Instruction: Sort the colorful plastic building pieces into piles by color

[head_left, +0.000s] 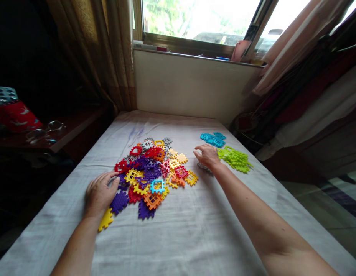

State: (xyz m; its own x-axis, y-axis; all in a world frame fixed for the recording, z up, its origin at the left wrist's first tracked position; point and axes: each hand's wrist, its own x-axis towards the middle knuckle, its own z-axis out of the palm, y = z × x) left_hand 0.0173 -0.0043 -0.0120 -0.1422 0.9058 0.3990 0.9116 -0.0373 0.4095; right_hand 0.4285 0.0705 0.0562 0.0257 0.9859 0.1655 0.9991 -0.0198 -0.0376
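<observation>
A mixed pile of plastic interlocking building tiles (pixel 150 170) in purple, red, yellow, orange and grey lies on the cloth-covered surface. My left hand (pixel 101 192) rests at the pile's left edge, fingers stretched out beside a purple tile (pixel 119 202). My right hand (pixel 207 155) is to the right of the pile, its fingers apart and no tile visible in them. Partly hidden under that hand and wrist is a grey tile (pixel 205 167). Close by on the right lie a stack of lime green tiles (pixel 235 159) and a group of blue tiles (pixel 213 139). One light blue frame tile (pixel 157 186) sits on top of the pile.
A pale sheet (pixel 178 245) covers the surface, which meets a low wall (pixel 180 84) under a window. Eyeglasses (pixel 37 135) and a red patterned container (pixel 18 117) stand on a dark side table at left. Hanging clothes (pixel 318 92) crowd the right side.
</observation>
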